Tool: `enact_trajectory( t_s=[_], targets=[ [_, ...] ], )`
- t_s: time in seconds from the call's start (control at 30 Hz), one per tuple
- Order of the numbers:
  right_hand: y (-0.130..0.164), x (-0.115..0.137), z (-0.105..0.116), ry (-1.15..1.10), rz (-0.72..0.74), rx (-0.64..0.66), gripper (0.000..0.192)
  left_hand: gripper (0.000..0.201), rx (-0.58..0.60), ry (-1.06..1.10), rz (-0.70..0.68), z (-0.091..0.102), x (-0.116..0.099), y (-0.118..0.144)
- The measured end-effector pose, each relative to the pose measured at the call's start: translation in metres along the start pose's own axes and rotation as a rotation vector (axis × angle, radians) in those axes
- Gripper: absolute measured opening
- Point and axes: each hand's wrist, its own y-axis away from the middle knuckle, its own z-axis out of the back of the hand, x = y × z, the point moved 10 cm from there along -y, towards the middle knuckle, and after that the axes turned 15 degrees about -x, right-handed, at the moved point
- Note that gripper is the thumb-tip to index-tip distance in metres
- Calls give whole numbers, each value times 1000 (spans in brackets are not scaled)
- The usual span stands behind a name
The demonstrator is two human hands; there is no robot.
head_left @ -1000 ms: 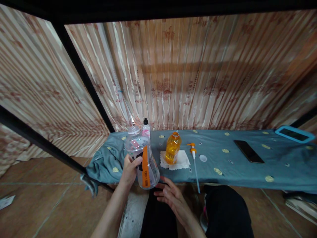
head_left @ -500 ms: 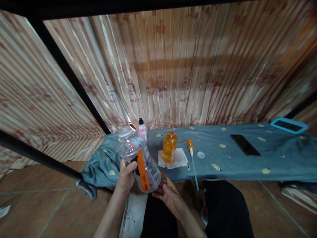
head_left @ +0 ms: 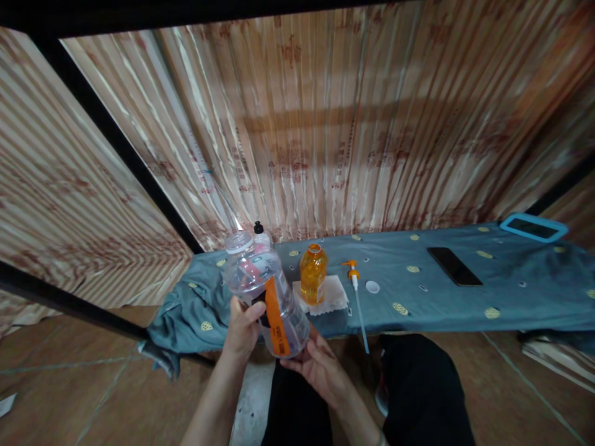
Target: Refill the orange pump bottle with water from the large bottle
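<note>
bottle (head_left: 267, 291): clear, orange label, tilted
left hand (head_left: 244, 328): grip wrapped round it
right hand (head_left: 316, 365): open palm cupping its base

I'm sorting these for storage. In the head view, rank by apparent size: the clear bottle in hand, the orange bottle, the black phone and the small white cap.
1. Clear bottle, though it is nearest the camera, which inflates it.
2. Orange bottle and black phone look about alike; I won't rank them.
3. White cap, plainly smallest.
</note>
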Motion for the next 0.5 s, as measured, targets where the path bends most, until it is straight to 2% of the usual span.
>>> enact_trajectory(
  t_s=[0.07,0.13,0.23,0.33,0.4,0.5],
  targets=[
    [-2,9,18,103,50,-70,52,72,-13,-18,-14,2,0,-9],
    [-6,27,47,217,136,-178,50,70,-75,-76,-60,10,1,-23],
    [-17,69,98,369,313,-349,53,66,-153,-175,-146,22,4,-47],
    [-37,122,134,564,486,-476,63,64,-193,-260,-226,29,10,-69],
    [-56,153,142,747,554,-518,55,70,-232,-313,-234,35,18,-80],
    [-85,191,139,1082,596,-585,37,77,-246,-339,-220,39,32,-89]
  ],
)
